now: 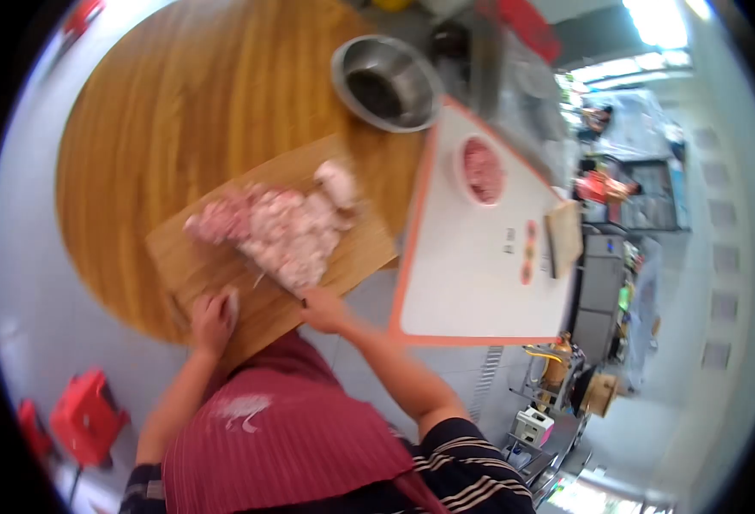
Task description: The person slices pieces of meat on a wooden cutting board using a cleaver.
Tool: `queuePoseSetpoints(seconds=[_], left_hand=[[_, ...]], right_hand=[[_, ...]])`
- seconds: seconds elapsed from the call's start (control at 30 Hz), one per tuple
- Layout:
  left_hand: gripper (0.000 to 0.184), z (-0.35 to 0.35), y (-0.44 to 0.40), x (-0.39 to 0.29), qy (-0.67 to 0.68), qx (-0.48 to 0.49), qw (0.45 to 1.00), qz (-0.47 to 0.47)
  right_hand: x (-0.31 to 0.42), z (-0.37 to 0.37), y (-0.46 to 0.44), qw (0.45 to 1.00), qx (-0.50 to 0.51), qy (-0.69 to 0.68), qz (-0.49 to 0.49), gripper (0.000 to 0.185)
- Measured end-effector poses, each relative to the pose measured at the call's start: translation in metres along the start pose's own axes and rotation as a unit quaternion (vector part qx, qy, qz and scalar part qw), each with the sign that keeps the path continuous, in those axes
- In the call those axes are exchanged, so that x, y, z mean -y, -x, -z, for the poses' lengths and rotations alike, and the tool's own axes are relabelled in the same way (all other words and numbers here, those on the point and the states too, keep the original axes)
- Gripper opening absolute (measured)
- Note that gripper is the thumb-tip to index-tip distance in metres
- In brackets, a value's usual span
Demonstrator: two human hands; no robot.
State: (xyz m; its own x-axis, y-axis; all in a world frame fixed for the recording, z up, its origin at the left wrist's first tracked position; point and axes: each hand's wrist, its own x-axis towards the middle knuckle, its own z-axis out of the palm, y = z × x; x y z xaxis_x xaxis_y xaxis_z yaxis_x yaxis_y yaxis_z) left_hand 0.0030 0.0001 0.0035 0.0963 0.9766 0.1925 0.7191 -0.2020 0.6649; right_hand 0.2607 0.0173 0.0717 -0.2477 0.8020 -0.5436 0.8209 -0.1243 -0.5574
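On the round wooden worktop a wooden board is set; it should be kept flat so that nothing slides. The cut meat is piled on the middle of the board, and is best kept in one heap, away from the edges. A knife is gripped by the right hand, with its blade laid along the near side of the heap; it should be kept low and moved slowly. The left hand is rested on the board, well clear of the blade, as is safest; whether something is held there cannot be told.

Counted: two worktops, the other being a white worktop; one board; one metal bowl; one small bowl of mince; one knife; one pale lump; too many meat bits to be counted.
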Motion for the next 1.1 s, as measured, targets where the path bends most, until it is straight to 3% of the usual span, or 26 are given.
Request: queuePoseSetpoints(seconds=[0.07,0.1,0.23,0.37,0.7,0.87,1.1], left_hand=[[0.024,0.003,-0.006,-0.003,0.016,-0.032,0.998,-0.048],[0.024,0.002,-0.005,0.002,0.013,-0.024,0.998,-0.054],[0.023,0.005,-0.015,-0.012,-0.01,0.001,0.999,-0.039],[0.033,0.006,-0.01,-0.008,-0.008,0.019,1.0,0.005],[0.033,0.0,-0.01,-0.007,0.002,0.009,1.0,0.021],[0.032,0.001,-0.014,-0.004,0.006,-0.001,1.0,-0.003],[0.034,0.0,-0.012,-0.004,-0.014,-0.006,1.0,0.014]], right_hand=[[0.024,0.002,0.012,0.999,0.022,0.022,-0.014,0.024],[0.018,-0.018,0.015,1.0,-0.013,-0.002,0.002,0.025],[0.064,0.0,0.04,0.998,0.05,0.029,-0.029,0.023],[0.068,-0.01,0.038,0.992,0.075,0.083,-0.058,0.024],[0.079,0.007,0.038,0.982,0.117,0.118,-0.09,0.025],[0.073,-0.016,0.008,0.996,0.071,0.059,-0.012,0.022],[0.061,-0.011,0.017,0.995,0.086,0.06,0.006,0.023]])
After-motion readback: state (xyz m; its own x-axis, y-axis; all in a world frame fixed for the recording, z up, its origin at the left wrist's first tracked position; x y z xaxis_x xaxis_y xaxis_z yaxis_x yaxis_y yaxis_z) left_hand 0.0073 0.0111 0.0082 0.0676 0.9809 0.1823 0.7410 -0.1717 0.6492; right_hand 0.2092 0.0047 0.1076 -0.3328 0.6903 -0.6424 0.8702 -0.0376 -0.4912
